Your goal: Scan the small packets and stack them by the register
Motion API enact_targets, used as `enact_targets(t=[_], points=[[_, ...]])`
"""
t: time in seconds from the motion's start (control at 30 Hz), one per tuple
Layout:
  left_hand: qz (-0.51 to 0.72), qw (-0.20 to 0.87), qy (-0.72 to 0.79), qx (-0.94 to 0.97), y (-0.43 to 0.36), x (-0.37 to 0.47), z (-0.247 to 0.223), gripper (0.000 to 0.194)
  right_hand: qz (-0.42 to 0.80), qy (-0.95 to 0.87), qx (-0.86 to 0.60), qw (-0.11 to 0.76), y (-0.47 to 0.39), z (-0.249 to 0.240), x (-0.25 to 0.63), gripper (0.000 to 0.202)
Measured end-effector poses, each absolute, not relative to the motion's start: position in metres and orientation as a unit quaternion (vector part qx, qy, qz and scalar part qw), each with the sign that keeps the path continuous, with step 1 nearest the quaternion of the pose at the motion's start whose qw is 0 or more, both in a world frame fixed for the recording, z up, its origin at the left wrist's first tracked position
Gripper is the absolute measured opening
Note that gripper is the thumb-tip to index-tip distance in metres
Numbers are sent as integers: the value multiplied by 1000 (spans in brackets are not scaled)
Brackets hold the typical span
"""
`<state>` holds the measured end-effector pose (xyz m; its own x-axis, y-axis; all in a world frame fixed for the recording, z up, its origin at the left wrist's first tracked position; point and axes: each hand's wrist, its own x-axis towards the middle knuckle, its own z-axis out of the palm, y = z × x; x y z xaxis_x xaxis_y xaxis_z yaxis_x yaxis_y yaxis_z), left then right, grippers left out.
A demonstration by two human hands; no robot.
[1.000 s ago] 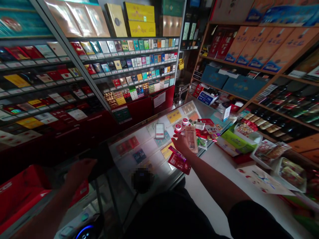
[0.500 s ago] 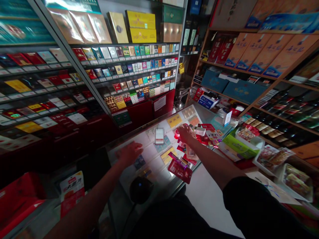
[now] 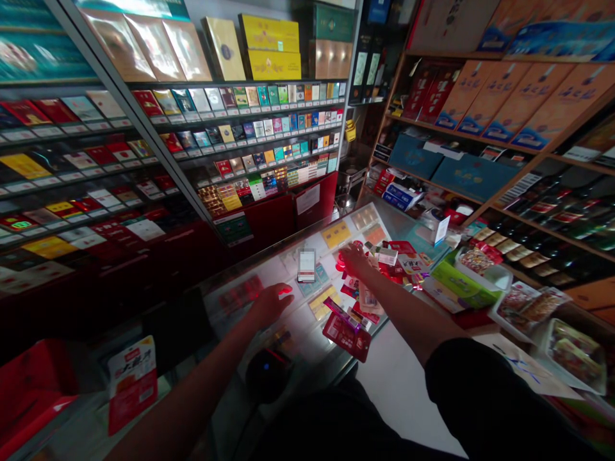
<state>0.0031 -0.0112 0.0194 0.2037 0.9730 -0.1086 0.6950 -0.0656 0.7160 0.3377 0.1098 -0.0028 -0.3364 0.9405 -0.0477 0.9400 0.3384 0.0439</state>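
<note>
From my seat at the far end of the camera feed, I see my right hand (image 3: 355, 261) reaching over the glass-topped display counter (image 3: 298, 320), its fingers bent down at the small round red tubs (image 3: 341, 258). The hand hides part of them, so I cannot tell whether it grips one. Just beside it, on the side away from my left hand, lies a small white box (image 3: 385, 255) among red packets. Nearer my body are a pale, clear-fronted packet (image 3: 369, 298), a purple stick wrapper (image 3: 342, 314) and a flat dark-red pouch (image 3: 346, 336), the wrapper lying partly over the pouch.

My left hand (image 3: 271, 304) hovers above the counter, half open with its fingers loosely bent and nothing visible in it; red light glows on its fingertips. Below it sits a rounded black device (image 3: 269, 374) with a small blue light. A red-and-white printed pouch (image 3: 133, 383) lies well apart, beyond my left forearm.
</note>
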Motion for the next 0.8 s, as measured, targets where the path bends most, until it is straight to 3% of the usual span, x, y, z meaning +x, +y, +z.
enact_targets(t=[0.23,0.57,0.8], points=[[189,329,597,707,-11,10,25,32,-4,820,570,47,120,-8,338,48],[186,315,580,728,-4,22,29,33,-46,795,603,-47,119,0,338,47],[236,411,516,713,11,41,34,26,-134,742,644,-130,98,15,334,58]])
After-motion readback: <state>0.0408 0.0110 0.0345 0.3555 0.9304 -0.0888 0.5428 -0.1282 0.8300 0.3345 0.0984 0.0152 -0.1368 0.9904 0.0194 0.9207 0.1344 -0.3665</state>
